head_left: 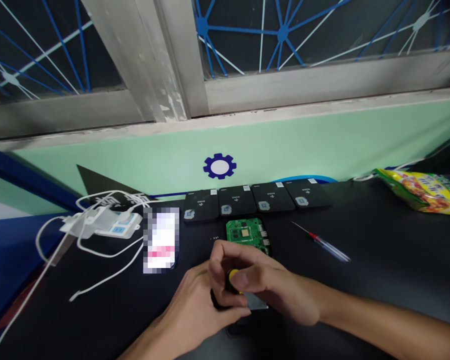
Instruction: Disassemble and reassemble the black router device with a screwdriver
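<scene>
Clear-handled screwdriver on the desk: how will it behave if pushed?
The screwdriver may roll, since its slim handle lies loose on the smooth-looking desk. It seems light, being thin and clear-handled. The straight, narrow shaft suggests stiffness.

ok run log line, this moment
right hand: holds yellow object, partly hidden; left hand: by grey plate; green circuit board: beyond hands; clear-handled screwdriver: on black table

Over on your left you've got a power strip (pixel 122 226) on the dark surface (pixel 393 255), white cables (pixel 105 255) looping all round it. Just right of that there's what looks like a phone (pixel 161 235), pixelated out. Far right, you've got a yellow-green snack bag (pixel 431 192). Behind everything, your pale green wall (pixel 157 157) has a gear graphic (pixel 220 166), with blue-and-white-lined windows (pixel 315 42) above.
</scene>
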The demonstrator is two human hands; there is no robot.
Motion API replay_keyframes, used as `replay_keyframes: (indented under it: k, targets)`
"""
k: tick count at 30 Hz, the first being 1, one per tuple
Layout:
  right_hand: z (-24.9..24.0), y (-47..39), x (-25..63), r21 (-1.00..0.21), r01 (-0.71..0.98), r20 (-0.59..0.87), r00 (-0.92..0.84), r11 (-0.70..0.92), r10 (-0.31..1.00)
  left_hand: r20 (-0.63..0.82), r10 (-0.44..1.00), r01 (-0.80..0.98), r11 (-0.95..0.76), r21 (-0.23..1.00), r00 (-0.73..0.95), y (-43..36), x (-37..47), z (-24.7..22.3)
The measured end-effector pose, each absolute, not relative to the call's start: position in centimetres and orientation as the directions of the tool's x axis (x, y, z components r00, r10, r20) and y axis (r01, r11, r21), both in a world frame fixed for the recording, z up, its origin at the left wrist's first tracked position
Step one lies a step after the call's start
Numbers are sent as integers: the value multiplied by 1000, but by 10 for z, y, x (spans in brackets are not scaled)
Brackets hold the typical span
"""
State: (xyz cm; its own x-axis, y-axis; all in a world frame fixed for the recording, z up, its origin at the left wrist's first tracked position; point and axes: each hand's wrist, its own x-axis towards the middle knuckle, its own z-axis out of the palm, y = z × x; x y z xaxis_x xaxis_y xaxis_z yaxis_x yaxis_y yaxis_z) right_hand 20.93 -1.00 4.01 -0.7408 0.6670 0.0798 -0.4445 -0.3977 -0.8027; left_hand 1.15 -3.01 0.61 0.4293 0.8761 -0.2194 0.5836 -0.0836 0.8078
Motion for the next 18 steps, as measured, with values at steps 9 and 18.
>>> replay_keyframes:
  k: [9, 18]
  targets:
    - [39, -10, 208, -803, -454, 91, -734, -386, 673, -181, 880, 447, -40, 894, 440, -24, 7, 6]
    - [36, -6, 210, -848, -462, 203, -737, -261, 645, -195, 852, 383, -7, 924, 485, -19, 5, 13]
